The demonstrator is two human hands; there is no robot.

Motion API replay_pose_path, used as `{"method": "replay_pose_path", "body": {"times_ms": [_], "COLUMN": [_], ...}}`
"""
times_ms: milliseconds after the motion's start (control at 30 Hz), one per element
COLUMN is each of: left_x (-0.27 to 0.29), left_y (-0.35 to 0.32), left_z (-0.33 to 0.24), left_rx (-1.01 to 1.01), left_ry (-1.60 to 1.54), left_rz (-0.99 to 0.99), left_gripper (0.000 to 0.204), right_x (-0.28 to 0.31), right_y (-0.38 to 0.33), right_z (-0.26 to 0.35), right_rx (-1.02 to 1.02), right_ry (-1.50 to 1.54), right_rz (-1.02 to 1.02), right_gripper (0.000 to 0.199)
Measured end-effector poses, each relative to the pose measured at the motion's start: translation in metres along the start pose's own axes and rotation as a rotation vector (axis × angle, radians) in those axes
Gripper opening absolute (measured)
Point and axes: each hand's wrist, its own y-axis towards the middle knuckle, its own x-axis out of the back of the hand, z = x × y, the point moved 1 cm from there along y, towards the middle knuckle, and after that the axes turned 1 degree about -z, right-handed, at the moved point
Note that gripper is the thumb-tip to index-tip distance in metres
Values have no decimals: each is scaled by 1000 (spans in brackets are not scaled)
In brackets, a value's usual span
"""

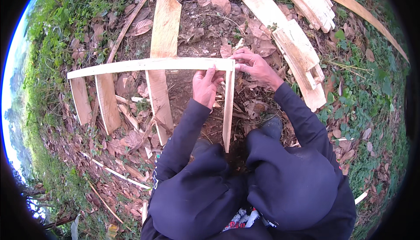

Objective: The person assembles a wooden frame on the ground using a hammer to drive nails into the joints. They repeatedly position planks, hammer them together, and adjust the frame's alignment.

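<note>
A long pale wooden strip (144,65) runs crosswise in front of me. My left hand (204,86) grips it close to its right end, thumb on the upper edge. At that end a narrow upright board (228,113) meets the strip and points toward me. My right hand (257,68) closes its fingers around this corner; whether a small item sits between them cannot be made out. Two short boards (107,102) extend from the strip's left part toward me. A wider board (165,27) passes beneath the strip's middle.
Loose planks (291,43) lie on the leafy ground at the right, with a stack of thin slats (308,1) beyond them. A long curved strip (363,14) stretches along the far right. Thin sticks (116,173) and dry leaves cover the slope at the left. My bent knees are close below.
</note>
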Motion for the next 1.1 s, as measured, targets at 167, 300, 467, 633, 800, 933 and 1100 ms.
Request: {"method": "replay_pose_path", "body": {"times_ms": [167,300,467,633,800,933,1100], "left_x": [-7,-8,-12,-17,-21,-20,-15], "left_y": [-6,-8,-16,-28,-42,-48,-54], "left_z": [-3,-6,-22,-55,-79,-85,-83], "left_rx": [-7,-28,-35,-70,-74,-93,-87], "left_ry": [-29,-36,-38,-44,-52,-60,-45], "left_rz": [-52,-27,35,144,178,206,219], "left_gripper": [19,18,17,14,15,15,16], "right_x": [-9,-20,-26,-30,-50,-62,-68], "right_y": [6,1,-3,2,-2,-5,-10], "right_z": [-25,-25,3,40,75,76,75], "right_rx": [-19,-33,58,82,-2,-15,-2], "right_ry": [321,367,269,49,259,333,371], "right_rz": [46,-16,-71,-115,-98,-146,-132], "right_gripper": [36,36,33,32,34,34,33]}}
